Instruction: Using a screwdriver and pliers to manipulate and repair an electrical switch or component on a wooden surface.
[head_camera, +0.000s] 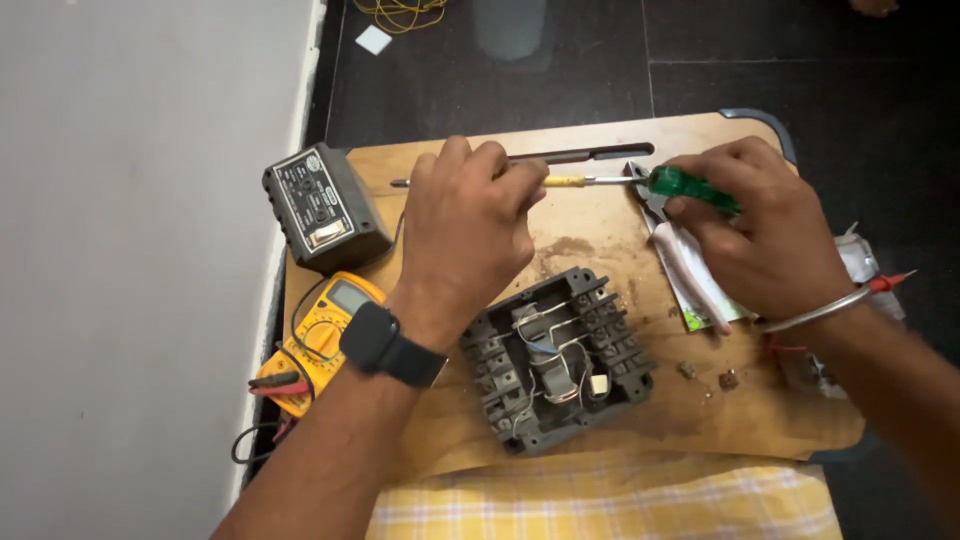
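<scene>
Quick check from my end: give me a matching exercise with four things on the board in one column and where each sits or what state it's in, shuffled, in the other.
Things:
1. screwdriver
2. multimeter
3. grey switch housing
4. dark box

Places or states:
A. lying open with its wiring showing, middle of the wooden board
B. held between the left hand and the right hand
C. at the board's far left corner, near the wall
D. yellow, at the board's left edge by the left wrist

Pairs: 1-B, 2-D, 3-A, 4-C
</scene>
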